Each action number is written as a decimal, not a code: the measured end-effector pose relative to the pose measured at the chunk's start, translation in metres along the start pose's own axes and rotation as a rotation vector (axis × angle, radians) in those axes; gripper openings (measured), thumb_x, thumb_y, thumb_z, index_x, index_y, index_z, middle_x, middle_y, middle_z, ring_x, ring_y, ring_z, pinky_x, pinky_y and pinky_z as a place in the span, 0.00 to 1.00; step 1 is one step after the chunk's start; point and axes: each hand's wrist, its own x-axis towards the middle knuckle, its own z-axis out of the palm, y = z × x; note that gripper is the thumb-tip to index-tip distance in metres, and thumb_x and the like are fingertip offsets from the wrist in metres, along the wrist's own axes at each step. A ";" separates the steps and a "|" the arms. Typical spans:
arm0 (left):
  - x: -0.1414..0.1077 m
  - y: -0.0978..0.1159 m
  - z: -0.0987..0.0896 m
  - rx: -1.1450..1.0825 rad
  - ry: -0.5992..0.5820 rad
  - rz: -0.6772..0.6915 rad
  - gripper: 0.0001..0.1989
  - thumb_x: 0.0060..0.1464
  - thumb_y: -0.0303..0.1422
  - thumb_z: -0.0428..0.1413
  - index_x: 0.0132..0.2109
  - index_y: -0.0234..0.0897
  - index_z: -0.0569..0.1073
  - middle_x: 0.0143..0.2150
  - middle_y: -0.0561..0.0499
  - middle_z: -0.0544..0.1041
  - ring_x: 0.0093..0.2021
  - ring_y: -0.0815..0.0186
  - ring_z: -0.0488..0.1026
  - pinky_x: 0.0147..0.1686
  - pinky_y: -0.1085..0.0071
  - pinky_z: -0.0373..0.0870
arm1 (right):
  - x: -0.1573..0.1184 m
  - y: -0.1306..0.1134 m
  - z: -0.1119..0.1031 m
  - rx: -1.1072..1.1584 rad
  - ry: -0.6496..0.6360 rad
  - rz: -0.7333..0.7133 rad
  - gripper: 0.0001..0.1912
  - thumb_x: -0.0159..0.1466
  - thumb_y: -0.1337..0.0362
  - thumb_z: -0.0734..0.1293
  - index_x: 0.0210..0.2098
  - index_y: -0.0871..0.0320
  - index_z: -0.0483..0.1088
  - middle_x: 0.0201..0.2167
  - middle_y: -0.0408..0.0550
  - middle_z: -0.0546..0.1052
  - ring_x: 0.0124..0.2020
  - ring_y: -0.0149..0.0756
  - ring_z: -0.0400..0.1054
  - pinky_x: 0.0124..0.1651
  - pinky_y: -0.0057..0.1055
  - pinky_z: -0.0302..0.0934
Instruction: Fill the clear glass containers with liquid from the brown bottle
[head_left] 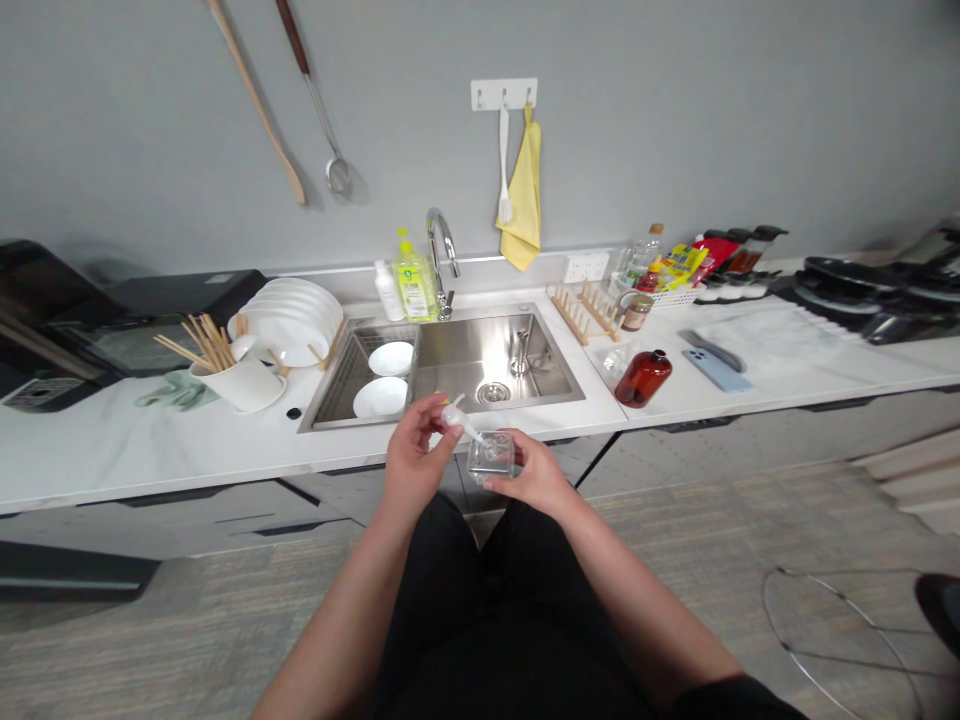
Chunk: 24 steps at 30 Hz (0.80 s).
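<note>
My left hand (pixel 416 450) pinches a white pump head (pixel 454 414) between thumb and fingers. Its thin tube slants down to a clear square bottle (pixel 491 456), and the tube's end reaches the bottle; how deep it goes in I cannot tell. Wrapped round the bottle's right side is my right hand (pixel 532 472), keeping it tilted in front of the counter edge. On the counter to the right stands an amber bottle (pixel 643 379) with no cap or pump on it, and beside it is a clear transparent item (pixel 616 362).
Behind my hands is a steel sink (pixel 457 345) with white bowls (pixel 381 397) in its left rack and a faucet (pixel 442 250). Plates (pixel 292 315) and a chopstick holder (pixel 244 383) stand left. A wooden rack (pixel 585 312) and a phone (pixel 716 369) lie right.
</note>
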 end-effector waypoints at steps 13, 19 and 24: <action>-0.007 -0.011 -0.011 -0.031 0.001 -0.080 0.26 0.57 0.40 0.75 0.59 0.41 0.80 0.47 0.46 0.87 0.44 0.62 0.82 0.51 0.63 0.80 | 0.002 0.004 0.000 -0.013 0.005 0.025 0.41 0.50 0.52 0.90 0.60 0.53 0.78 0.51 0.50 0.86 0.50 0.49 0.84 0.60 0.47 0.79; -0.016 -0.011 -0.056 0.022 -0.024 -0.136 0.25 0.56 0.40 0.75 0.58 0.40 0.81 0.44 0.49 0.83 0.43 0.63 0.81 0.49 0.65 0.79 | 0.005 0.018 0.004 -0.016 -0.008 0.020 0.42 0.51 0.52 0.89 0.61 0.53 0.76 0.54 0.51 0.86 0.51 0.48 0.84 0.62 0.48 0.78; -0.008 -0.030 -0.148 0.040 0.278 -0.244 0.30 0.47 0.41 0.77 0.56 0.39 0.82 0.43 0.51 0.81 0.40 0.64 0.80 0.47 0.64 0.79 | 0.011 0.026 0.007 0.033 0.003 0.022 0.42 0.52 0.51 0.89 0.61 0.52 0.75 0.55 0.53 0.85 0.52 0.52 0.85 0.63 0.52 0.79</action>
